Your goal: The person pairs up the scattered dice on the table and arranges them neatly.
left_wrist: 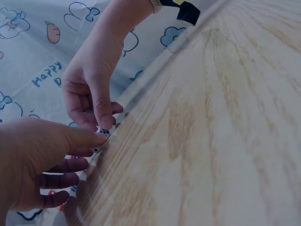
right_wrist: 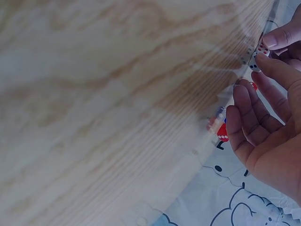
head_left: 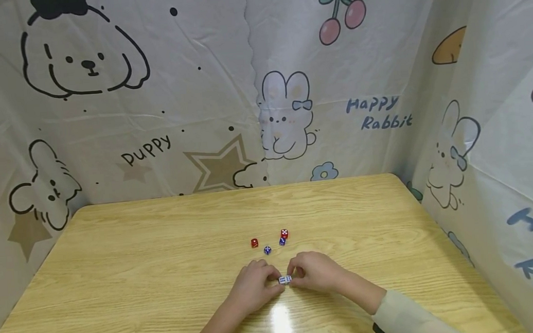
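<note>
Two white dice sit side by side low at the tabletop, between the fingertips of both hands. My left hand (head_left: 255,288) pinches the left white die (head_left: 281,280) between thumb and finger. From the other side, my right hand (head_left: 317,271) pinches the right white die (head_left: 289,278) in the same way. In the right wrist view, one white die (right_wrist: 263,49) shows red pips and the other white die (right_wrist: 254,63) dark pips. The right hand's other fingers (right_wrist: 254,113) are loosely curled. Fingertips partly cover both dice.
Just beyond the hands on the wooden table (head_left: 140,278) lie a red die (head_left: 255,243), a blue die (head_left: 267,250), and another blue die (head_left: 282,241) close against a second red die (head_left: 284,233). A printed curtain (head_left: 224,97) surrounds the table's back and sides.
</note>
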`<action>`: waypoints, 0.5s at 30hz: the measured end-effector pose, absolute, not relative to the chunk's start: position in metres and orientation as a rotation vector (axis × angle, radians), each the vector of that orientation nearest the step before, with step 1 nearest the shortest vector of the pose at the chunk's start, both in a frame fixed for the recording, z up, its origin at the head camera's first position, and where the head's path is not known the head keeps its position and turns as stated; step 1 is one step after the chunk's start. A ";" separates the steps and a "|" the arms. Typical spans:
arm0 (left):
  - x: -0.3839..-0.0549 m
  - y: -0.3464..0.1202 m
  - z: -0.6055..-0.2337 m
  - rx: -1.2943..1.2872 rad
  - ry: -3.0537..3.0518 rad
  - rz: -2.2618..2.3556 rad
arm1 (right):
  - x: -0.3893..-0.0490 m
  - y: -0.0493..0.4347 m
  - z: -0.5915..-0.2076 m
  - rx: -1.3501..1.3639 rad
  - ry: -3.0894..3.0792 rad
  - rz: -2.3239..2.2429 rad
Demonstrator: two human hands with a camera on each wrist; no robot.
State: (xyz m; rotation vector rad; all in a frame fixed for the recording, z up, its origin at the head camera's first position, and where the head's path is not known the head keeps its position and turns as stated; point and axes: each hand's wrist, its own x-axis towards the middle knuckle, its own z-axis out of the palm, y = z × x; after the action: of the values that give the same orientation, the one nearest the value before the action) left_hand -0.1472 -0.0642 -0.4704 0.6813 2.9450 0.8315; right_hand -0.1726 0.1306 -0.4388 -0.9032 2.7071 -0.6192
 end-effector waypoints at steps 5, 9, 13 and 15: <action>-0.148 -0.067 -0.471 0.650 2.937 0.874 | -0.173 0.131 -0.440 -0.909 2.708 -0.616; -0.149 -0.071 -0.472 0.620 2.952 0.906 | -0.173 0.131 -0.441 -0.918 2.704 -0.616; -0.152 -0.075 -0.469 0.600 2.974 0.938 | -0.174 0.130 -0.442 -0.920 2.705 -0.612; -0.154 -0.077 -0.467 0.579 2.992 0.943 | -0.174 0.130 -0.441 -0.920 2.707 -0.607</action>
State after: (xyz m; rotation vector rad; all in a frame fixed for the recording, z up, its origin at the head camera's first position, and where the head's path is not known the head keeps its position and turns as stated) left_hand -0.1537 -0.0774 -0.4671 0.5791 2.9918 0.9427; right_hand -0.1741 0.1302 -0.4414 -0.9197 2.7069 -0.6073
